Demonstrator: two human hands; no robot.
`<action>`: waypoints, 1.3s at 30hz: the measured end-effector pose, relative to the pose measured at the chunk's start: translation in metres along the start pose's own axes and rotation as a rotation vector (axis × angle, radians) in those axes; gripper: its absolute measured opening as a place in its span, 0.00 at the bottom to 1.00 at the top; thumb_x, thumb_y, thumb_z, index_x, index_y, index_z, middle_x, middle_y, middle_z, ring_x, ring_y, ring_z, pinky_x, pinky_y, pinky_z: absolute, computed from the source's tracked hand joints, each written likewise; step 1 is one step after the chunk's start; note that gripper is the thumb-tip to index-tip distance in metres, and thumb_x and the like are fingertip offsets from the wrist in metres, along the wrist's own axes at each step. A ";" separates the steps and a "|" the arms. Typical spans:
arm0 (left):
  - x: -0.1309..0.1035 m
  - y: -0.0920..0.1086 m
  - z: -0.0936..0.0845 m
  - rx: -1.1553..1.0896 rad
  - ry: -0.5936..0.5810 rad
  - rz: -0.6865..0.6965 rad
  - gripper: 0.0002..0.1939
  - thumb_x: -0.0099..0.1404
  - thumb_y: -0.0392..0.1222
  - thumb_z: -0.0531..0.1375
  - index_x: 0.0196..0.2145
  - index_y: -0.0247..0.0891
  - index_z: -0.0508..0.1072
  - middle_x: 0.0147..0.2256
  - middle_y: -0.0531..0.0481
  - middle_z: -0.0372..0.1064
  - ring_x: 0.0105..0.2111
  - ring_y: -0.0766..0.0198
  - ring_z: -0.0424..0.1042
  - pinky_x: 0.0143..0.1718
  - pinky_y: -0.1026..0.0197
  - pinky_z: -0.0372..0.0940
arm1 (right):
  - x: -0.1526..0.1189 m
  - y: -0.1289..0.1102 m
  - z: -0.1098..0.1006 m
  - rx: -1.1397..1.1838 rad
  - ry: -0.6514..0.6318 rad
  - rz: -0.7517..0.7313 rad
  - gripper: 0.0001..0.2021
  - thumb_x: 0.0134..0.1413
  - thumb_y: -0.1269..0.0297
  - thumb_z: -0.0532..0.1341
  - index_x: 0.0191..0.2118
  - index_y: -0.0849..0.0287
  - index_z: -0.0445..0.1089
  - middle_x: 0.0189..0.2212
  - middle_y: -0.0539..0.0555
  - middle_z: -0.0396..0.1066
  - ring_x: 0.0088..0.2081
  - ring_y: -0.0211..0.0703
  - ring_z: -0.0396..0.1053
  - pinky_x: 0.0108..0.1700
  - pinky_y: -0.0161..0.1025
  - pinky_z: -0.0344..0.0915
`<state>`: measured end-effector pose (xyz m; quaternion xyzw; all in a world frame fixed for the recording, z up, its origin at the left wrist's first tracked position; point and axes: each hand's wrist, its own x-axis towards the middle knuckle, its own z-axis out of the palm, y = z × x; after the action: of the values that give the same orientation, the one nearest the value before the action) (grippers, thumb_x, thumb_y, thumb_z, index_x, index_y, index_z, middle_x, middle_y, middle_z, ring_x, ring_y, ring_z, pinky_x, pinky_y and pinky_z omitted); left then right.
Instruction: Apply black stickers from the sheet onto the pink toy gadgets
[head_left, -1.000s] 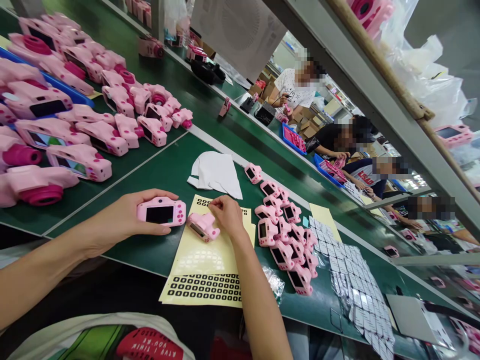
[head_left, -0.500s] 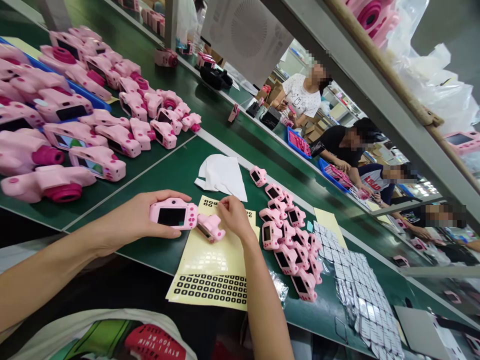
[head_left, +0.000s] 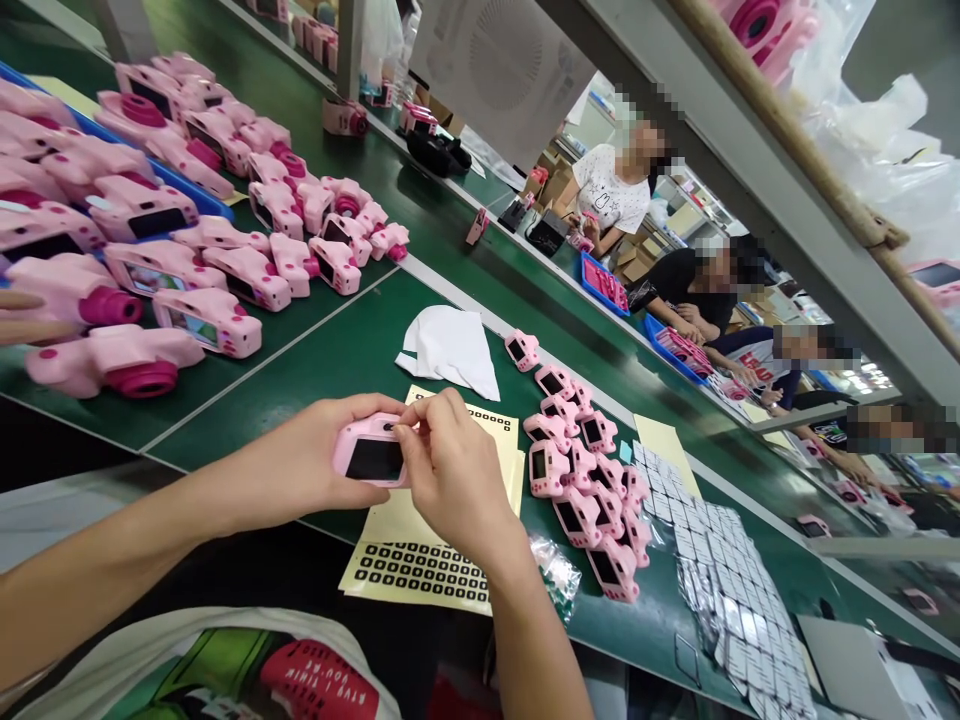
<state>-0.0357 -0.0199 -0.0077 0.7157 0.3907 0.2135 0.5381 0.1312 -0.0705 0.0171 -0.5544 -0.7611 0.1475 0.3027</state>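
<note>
A pink toy camera (head_left: 373, 459), its dark screen facing me, is held by its left end in my left hand (head_left: 300, 462). My right hand (head_left: 457, 470) has thumb and index finger pinched at the camera's upper right edge; anything between those fingertips is too small to make out. Beneath both hands lie yellow sheets (head_left: 420, 580) with rows of small black square stickers. A white cloth (head_left: 450, 350) rests just beyond them. To the right of the sheets stands a group of pink cameras (head_left: 577, 515).
Many pink cameras (head_left: 217, 270) crowd the left side, some over a blue tray (head_left: 187, 200). Wrapped white pieces (head_left: 720, 570) lie at the right. A slanted metal beam (head_left: 750, 180) crosses above. Several people sit across the green table (head_left: 285, 370); another person's fingers (head_left: 26, 315) show at far left.
My right hand has moved left onto the held camera, and the second camera that lay on the sheets is no longer visible. Fingers have appeared at the far left edge.
</note>
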 end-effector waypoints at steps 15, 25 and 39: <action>-0.003 -0.004 0.010 0.146 0.108 0.181 0.25 0.53 0.42 0.66 0.49 0.43 0.68 0.47 0.50 0.70 0.48 0.54 0.70 0.50 0.56 0.64 | -0.019 -0.002 0.019 -0.360 0.249 -0.160 0.10 0.66 0.71 0.50 0.42 0.58 0.69 0.35 0.57 0.70 0.32 0.46 0.67 0.32 0.44 0.65; -0.006 0.026 -0.003 -0.310 -0.199 -0.027 0.20 0.63 0.53 0.62 0.50 0.44 0.69 0.42 0.51 0.71 0.43 0.58 0.71 0.38 0.63 0.71 | -0.038 -0.009 0.001 0.134 0.287 -0.067 0.15 0.64 0.77 0.51 0.50 0.60 0.70 0.44 0.58 0.68 0.46 0.42 0.68 0.47 0.41 0.71; 0.005 0.006 0.001 -0.449 -0.114 -0.133 0.19 0.66 0.55 0.58 0.47 0.41 0.72 0.34 0.49 0.71 0.28 0.63 0.70 0.21 0.66 0.70 | -0.049 -0.002 0.013 -0.182 0.152 -0.141 0.06 0.66 0.71 0.55 0.41 0.61 0.69 0.37 0.55 0.70 0.36 0.42 0.69 0.37 0.39 0.67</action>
<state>-0.0300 -0.0173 -0.0030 0.5618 0.3488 0.2185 0.7176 0.1317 -0.1151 -0.0064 -0.5344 -0.7833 0.0139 0.3173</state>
